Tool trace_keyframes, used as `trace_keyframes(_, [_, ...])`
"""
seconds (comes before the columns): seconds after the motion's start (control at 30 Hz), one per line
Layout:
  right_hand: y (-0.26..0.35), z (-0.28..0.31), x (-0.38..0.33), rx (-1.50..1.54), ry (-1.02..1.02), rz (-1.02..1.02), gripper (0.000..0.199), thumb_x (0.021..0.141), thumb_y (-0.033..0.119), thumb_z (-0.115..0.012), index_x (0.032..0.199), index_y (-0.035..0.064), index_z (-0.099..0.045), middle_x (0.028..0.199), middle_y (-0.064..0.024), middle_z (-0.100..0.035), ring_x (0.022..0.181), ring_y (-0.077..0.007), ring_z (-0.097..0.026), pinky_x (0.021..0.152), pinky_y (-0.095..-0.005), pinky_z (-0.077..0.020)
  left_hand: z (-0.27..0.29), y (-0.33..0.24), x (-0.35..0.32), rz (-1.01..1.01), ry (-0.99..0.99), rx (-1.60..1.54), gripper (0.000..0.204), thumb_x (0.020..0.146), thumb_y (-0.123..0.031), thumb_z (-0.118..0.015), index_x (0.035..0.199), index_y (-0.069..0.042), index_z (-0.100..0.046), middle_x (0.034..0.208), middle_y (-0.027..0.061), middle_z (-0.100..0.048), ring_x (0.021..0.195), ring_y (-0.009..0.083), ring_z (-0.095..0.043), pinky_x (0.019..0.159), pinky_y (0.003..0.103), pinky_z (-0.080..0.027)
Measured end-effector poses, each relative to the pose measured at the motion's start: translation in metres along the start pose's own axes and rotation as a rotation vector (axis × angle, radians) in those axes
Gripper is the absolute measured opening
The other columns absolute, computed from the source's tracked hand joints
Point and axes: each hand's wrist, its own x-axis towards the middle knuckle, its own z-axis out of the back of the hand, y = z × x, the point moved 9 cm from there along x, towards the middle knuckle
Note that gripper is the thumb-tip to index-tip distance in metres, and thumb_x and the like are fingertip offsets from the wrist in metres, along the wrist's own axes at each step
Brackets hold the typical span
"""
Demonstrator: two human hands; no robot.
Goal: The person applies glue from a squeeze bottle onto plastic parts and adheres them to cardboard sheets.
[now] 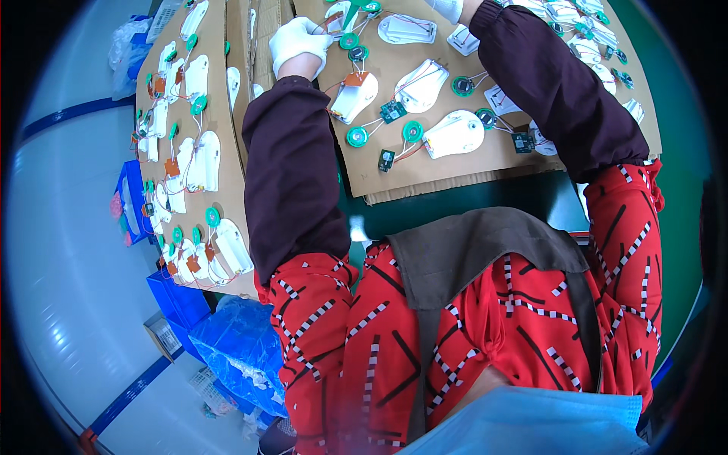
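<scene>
Gloved left hand (298, 42) curled beside white wired shells (356, 97) with green discs; right hand's (447, 9) grip unclear.

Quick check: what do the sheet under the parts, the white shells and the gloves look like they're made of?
Sheet: brown corrugated cardboard, matte, layered edge showing. White shells: probably moulded plastic, smooth with a slight sheen. Left hand glove: white knit fabric by its look; right hand likewise, mostly cut off.
</scene>
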Motion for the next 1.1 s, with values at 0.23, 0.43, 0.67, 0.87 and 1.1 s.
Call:
trace_keyframes(0.23, [-0.005,-0.010,0.006,-0.038,-0.007,0.009,0.053,0.074,0.011,-0.079,0.122,0.0033,-0.056,0.109,-0.0063,-0.064,0.096,-0.0134,-0.061,0.085,-0.0297,-0.0496,0.002,-0.005,-0.004,0.028,0.038,0.032,0.020,0.070,-0.025,-0.077,0.083,-0.011,-0.072,0.080,0.0095,-0.069,0.076,0.0229,-0.067,0.075,0.033,-0.053])
trace_keyframes(0.43, [0.001,-0.021,0.003,-0.028,-0.042,0.062,0.056,0.073,0.011,-0.079,0.124,0.0044,-0.055,0.109,-0.0055,-0.064,0.096,-0.0130,-0.061,0.084,-0.0294,-0.0495,0.001,-0.004,-0.007,0.031,0.027,0.053,0.022,0.070,-0.026,-0.078,0.085,-0.011,-0.072,0.082,0.0088,-0.070,0.077,0.0216,-0.067,0.075,0.032,-0.053])
trace_keyframes(0.67, [-0.010,-0.002,0.004,-0.021,-0.002,0.010,0.050,0.075,0.013,-0.078,0.120,0.0045,-0.057,0.108,-0.0051,-0.064,0.094,-0.0134,-0.060,0.083,-0.0292,-0.0492,-0.001,-0.005,-0.005,0.002,-0.004,-0.006,0.023,0.069,-0.021,-0.081,0.083,-0.006,-0.071,0.075,0.0062,-0.069,0.067,0.0140,-0.063,0.066,0.030,-0.051])
trace_keyframes(0.87, [-0.010,0.000,-0.002,-0.022,-0.031,0.017,0.050,0.075,0.016,-0.079,0.119,0.0047,-0.058,0.107,-0.0050,-0.064,0.094,-0.0135,-0.060,0.083,-0.0295,-0.0491,-0.004,0.002,-0.003,-0.005,-0.009,-0.016,0.021,0.069,-0.021,-0.081,0.081,-0.007,-0.071,0.074,0.0057,-0.069,0.066,0.0131,-0.062,0.065,0.030,-0.050])
trace_keyframes(1.1, [-0.009,0.013,-0.012,-0.025,-0.062,-0.059,0.051,0.074,0.017,-0.080,0.119,0.0044,-0.058,0.107,-0.0057,-0.065,0.093,-0.0126,-0.061,0.081,-0.0294,-0.0508,-0.002,0.000,-0.007,0.017,0.021,-0.032,0.017,0.069,-0.023,-0.078,0.080,-0.011,-0.072,0.079,0.0090,-0.069,0.074,0.0201,-0.067,0.073,0.031,-0.053])
